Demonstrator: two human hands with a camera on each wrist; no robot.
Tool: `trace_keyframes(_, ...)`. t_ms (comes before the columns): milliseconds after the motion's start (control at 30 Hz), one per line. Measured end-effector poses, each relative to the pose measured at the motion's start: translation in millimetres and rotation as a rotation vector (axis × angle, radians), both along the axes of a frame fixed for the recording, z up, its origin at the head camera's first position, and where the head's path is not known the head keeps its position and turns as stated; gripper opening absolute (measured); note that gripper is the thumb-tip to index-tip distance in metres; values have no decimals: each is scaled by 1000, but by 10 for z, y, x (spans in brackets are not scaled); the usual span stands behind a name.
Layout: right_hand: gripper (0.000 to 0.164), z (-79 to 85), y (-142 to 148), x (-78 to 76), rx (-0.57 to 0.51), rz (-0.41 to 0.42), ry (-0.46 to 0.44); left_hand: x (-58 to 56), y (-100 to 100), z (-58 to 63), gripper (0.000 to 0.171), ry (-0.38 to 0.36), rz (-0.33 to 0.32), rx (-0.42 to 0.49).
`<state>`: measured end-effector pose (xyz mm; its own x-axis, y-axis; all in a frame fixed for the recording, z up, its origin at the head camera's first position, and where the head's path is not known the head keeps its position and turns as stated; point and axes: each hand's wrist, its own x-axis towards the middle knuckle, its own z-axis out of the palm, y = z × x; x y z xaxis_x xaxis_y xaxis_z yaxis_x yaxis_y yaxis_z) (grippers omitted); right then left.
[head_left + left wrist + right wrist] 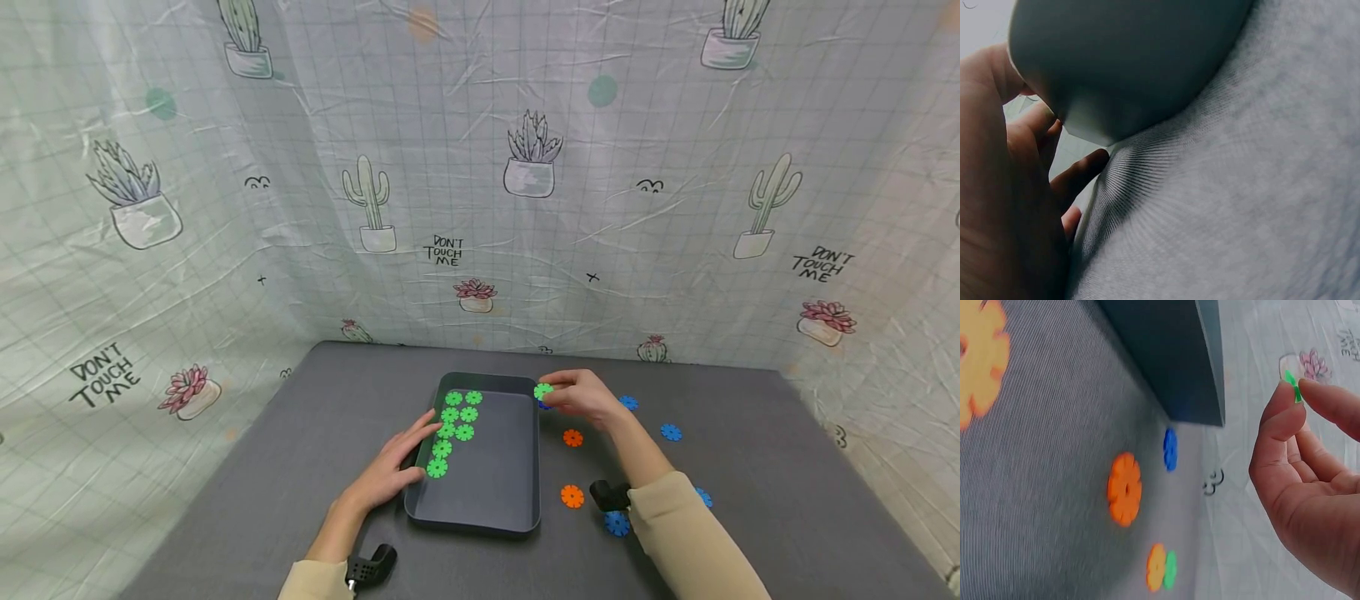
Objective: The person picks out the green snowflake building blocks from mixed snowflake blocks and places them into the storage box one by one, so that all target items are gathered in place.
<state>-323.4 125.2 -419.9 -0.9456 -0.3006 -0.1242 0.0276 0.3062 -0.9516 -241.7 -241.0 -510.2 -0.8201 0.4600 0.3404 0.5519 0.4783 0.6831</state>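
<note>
A dark grey tray lies on the table, with several green notched plastic discs in two columns along its left side. My left hand rests at the tray's left wall, fingers stretched to the rim; in the left wrist view its fingertips are close by the tray's wall. Over the far right corner, my right hand pinches one green notched disc between thumb and fingertips. Edge-on, that same disc shows above the tray in the right wrist view.
Right of the tray lie two orange discs, and several blue discs are scattered farther right. A blue disc lies near the tray corner; a green disc sits beside an orange one. A printed curtain surrounds the table.
</note>
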Motion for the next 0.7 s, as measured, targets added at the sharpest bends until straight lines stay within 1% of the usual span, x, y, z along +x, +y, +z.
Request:
trace_keyframes(200,46,56,-219,14,-40,32,-9,5,-8,4,71,-5,1,0)
trace_keyframes(400,45,111,-455,55,-49,76,-8,1,0,20,70,0,0,0)
trace_keyframes(500,45,114,-580,72,-61,77,-24,-1,2,26,70,0,0,-2)
trace_keyframes(700,45,86,-816,106,-96,116,-41,-11,-5,32,70,-16,-10,2)
